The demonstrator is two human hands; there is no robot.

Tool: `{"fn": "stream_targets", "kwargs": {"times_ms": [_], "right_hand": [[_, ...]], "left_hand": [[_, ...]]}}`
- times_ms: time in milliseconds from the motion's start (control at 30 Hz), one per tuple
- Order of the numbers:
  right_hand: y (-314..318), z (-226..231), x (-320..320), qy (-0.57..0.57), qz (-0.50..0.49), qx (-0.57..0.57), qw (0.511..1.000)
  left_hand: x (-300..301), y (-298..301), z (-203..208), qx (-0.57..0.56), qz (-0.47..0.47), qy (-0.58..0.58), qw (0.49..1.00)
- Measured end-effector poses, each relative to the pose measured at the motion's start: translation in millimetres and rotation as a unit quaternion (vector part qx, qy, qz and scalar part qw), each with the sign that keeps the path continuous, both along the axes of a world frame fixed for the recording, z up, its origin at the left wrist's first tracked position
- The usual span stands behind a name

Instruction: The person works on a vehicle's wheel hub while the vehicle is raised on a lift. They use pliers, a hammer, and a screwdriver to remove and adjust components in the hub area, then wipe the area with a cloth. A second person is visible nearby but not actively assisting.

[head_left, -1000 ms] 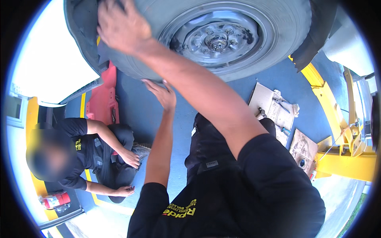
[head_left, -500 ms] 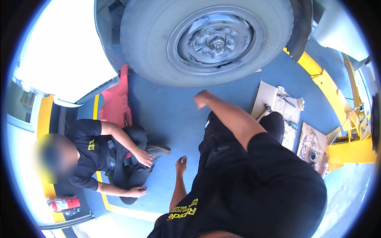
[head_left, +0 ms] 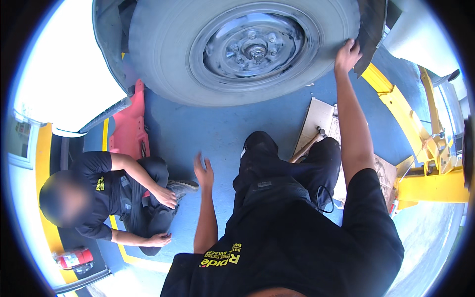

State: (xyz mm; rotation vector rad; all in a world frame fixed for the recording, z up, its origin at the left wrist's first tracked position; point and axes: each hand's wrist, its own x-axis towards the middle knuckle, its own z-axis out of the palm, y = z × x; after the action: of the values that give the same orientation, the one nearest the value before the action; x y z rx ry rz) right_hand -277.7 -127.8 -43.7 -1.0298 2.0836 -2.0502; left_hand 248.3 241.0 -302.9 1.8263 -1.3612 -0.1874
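Note:
A grey tyre on a steel wheel hangs in front of me, raised off the floor, with a hub and nuts at its middle. Its sidewall looks smeared. My right hand is at the tyre's right edge, fingers loosely bent and apart, holding nothing; whether it touches the rubber I cannot tell. Below the tyre, my left hand is held up with its fingers stretched out and nothing in it.
On my left a co-worker sits on a red creeper. A hammer lies on cardboard beside my knee. A yellow lift arm stands at right. A red fire extinguisher is at lower left.
My right hand has swung up and right, from below the tyre to its right edge. My left hand has risen and spread its fingers. The view has shifted, and the wheel sits further left.

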Motion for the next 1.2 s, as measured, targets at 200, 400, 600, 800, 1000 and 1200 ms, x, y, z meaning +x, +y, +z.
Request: {"fn": "stream_targets", "kwargs": {"times_ms": [200, 400, 600, 800, 1000, 1200], "right_hand": [[-16.0, 80.1, 2.9, 0.347, -0.02, -0.237, 0.907], [-3.1, 185.5, 39.0, 0.36, -0.003, -0.256, 0.897], [-23.0, 233.7, 94.3, 0.5, -0.112, 0.029, 0.859], [-27.0, 174.9, 21.3, 0.242, -0.102, -0.129, 0.956], [-20.3, 122.2, 5.9, 0.111, -0.026, -0.097, 0.989], [-36.5, 109.8, -12.8, 0.035, -0.017, -0.097, 0.994]], "left_hand": [[-38.6, -190.1, 264.6, -0.355, 0.002, -0.142, 0.924], [-31.2, -262.1, 388.8, -0.493, 0.111, -0.093, 0.858], [2.1, -281.3, 331.2, -0.316, 0.291, 0.133, 0.893], [1.0, -259.4, 362.2, -0.32, 0.086, 0.128, 0.935], [2.2, -298.2, 351.8, -0.273, 0.276, 0.196, 0.9], [21.3, -301.0, 311.7, -0.312, 0.284, 0.252, 0.871]]}}
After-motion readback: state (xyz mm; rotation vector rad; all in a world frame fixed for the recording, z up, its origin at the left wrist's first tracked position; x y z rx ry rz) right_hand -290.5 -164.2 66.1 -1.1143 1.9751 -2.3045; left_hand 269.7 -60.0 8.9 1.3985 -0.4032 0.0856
